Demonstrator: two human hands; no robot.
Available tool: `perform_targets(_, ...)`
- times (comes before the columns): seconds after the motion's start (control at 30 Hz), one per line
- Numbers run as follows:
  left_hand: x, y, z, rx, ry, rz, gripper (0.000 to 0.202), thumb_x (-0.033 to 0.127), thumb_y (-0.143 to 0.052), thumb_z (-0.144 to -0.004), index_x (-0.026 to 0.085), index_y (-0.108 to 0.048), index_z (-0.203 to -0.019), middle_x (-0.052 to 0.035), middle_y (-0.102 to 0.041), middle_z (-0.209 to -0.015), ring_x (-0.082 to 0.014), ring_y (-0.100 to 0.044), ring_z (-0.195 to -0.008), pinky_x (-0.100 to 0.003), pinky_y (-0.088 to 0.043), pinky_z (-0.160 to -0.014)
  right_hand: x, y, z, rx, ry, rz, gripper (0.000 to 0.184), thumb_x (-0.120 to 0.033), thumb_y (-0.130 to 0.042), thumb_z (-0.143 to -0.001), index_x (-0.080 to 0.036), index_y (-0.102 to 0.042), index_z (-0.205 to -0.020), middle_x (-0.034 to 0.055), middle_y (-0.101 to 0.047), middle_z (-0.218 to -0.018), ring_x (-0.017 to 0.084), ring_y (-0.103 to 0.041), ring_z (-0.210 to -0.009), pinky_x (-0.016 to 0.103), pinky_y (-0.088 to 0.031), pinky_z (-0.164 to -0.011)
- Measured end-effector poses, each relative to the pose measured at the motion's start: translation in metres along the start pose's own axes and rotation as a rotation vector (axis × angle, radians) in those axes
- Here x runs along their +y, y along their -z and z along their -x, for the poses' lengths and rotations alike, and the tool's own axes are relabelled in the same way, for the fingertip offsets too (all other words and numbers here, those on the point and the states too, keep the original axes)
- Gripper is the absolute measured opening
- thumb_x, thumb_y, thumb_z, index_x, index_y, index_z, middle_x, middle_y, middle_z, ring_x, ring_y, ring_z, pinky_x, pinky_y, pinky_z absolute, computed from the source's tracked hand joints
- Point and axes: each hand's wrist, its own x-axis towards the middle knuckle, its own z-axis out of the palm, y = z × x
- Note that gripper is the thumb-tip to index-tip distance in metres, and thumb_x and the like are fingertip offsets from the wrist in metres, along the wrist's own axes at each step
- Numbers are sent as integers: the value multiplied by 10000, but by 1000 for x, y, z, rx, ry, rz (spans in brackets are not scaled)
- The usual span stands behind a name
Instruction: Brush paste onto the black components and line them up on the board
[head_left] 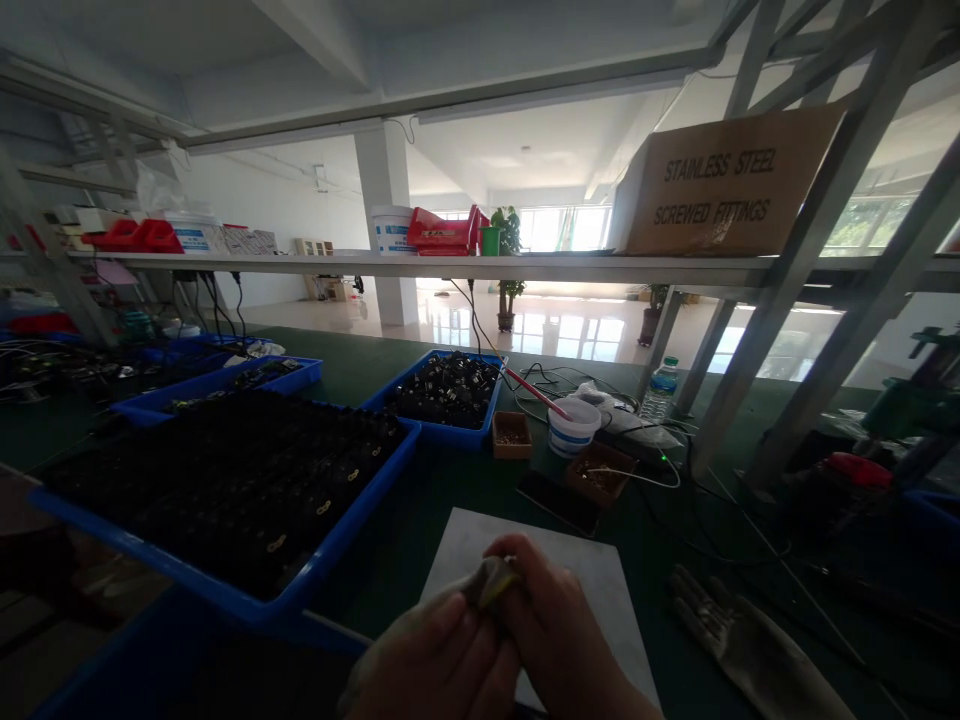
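Note:
My left hand (pixel 442 655) and my right hand (pixel 559 625) meet over a white board (pixel 622 590) at the front of the bench. Between their closed fingers is a crumpled grey work glove (pixel 493 580) with a yellowish edge; most of it is hidden by the fingers. The right thumb and fingers pinch it from the right, while the left fingers curl round it from the left. Another grey work glove (pixel 757 645) lies on the green bench to the right, its fingers pointing away from me.
Blue trays (pixel 300 590) of dark parts fill the left, with a smaller blue tray (pixel 491 420) behind. Small boxes (pixel 512 437), a white tub (pixel 574 428), a dark flat object (pixel 559 500), cables and a bottle (pixel 660 385) stand beyond the board. A shelf (pixel 525 266) spans above.

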Motion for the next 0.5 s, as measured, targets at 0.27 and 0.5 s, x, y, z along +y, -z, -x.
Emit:
perform_targets(0.27,-27,30,-23,-200,-281,-75,361,70,-453,-1002,152,-788,-894,-43,-787,-922,-185,-659,-1018,-329,-326,-1224,-40,-2,-27,54,-167,-20,238,-42,-484,-926,-194,-660,-978,-32,-633,-692,152,-597,-634,243,-374,-568)
perform_targets(0.5,-59,37,-44,-471,367,644,281,211,-497,-971,137,-746,-1081,-130,-770,-1026,-277,-701,-954,-416,-602,-864,-43,-22,-37,453,373,320,267,-97,-484,-944,-174,-712,-1061,-24,-707,-667,132,-649,-529,244,-398,-542)
